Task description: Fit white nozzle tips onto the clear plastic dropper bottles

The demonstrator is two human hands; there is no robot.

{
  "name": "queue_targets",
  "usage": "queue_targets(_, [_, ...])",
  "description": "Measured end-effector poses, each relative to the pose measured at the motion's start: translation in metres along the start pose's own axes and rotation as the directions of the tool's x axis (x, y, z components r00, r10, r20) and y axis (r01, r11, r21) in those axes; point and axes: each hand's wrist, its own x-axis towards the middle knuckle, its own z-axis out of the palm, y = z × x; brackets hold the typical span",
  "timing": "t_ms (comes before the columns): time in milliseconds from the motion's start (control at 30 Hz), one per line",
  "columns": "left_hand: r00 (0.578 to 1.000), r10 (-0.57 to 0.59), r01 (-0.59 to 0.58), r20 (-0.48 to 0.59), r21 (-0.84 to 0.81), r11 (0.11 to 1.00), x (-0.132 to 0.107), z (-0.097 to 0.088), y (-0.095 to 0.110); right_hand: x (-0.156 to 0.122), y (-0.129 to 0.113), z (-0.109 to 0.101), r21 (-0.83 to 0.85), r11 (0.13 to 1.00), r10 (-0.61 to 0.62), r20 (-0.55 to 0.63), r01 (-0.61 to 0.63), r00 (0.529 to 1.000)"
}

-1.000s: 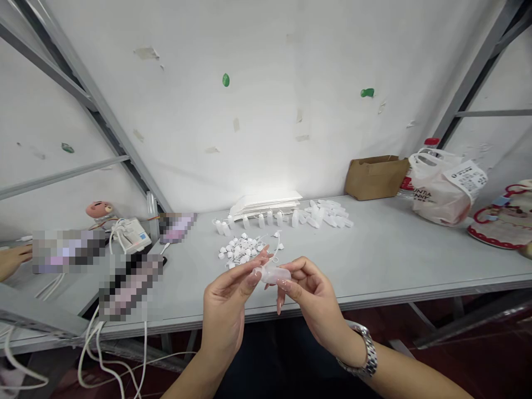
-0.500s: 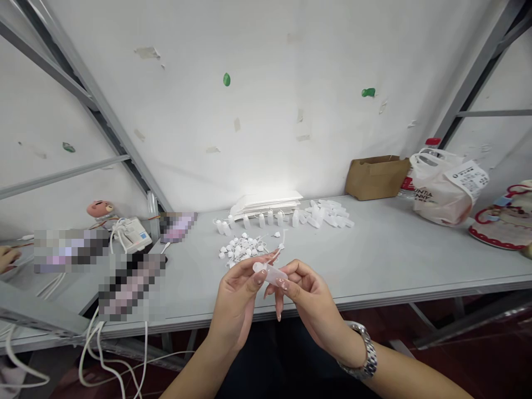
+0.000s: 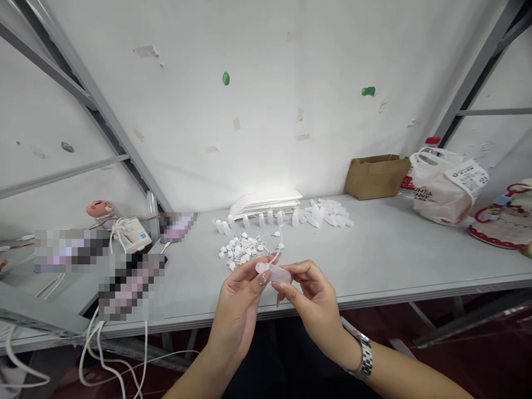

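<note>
Near the table's front edge, both hands hold one small translucent plastic bottle [image 3: 281, 275], tilted nearly on its side. My left hand [image 3: 243, 293] pinches its capped end between thumb and fingers, and a thin white strap curves up from there. My right hand [image 3: 313, 291] grips the bottle's base end with thumb and fingers. Just beyond lies a heap of white caps [image 3: 243, 248] with thin straps. Behind them stands a row of small capped bottles [image 3: 261, 220]. To their right, several loose translucent bottles [image 3: 328, 213] lie in a pile.
White flat sheets [image 3: 266, 203] are stacked against the wall. At the back right are a cardboard box [image 3: 376, 178], a plastic bag [image 3: 440, 194] and a red-trimmed decorated item [image 3: 505, 219]. Blurred-out devices [image 3: 133, 285] and white cables [image 3: 146, 349] occupy the left side.
The bottle has shifted slightly right and turned a little in my hands. My right fingers have moved along its base end. At the far left, another person's hand has mostly left view.
</note>
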Motion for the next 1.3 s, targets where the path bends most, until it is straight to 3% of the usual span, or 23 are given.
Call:
queue_targets(233, [0.998,0.050,-0.054,0.041,0.086,0.995,0.003,-0.003,0.001,0.006,-0.004,-0.001,0.209,0.961,0.136,0.201,-0.179,0.970])
queue_targets(400, [0.989,0.144,-0.148,0.034,0.167,0.975,0.002,-0.005,-0.003,0.009,-0.003,-0.002,0.238,0.949,0.141,0.261,-0.205,0.955])
queue_targets(600, [0.985,0.173,-0.168,-0.019,0.147,0.975,0.000,-0.002,-0.003,0.007,-0.003,0.000,0.169,0.968,0.158,0.169,-0.187,0.973])
queue_targets(800, [0.990,0.127,-0.119,-0.058,0.124,0.985,0.000,0.001,-0.006,0.003,0.002,0.001,-0.009,0.998,0.063,0.028,-0.063,0.998])
queue_targets(1300, [0.993,0.117,-0.114,-0.025,0.077,0.990,0.003,0.002,-0.011,0.002,0.008,-0.004,0.007,1.000,-0.009,0.005,0.009,1.000])
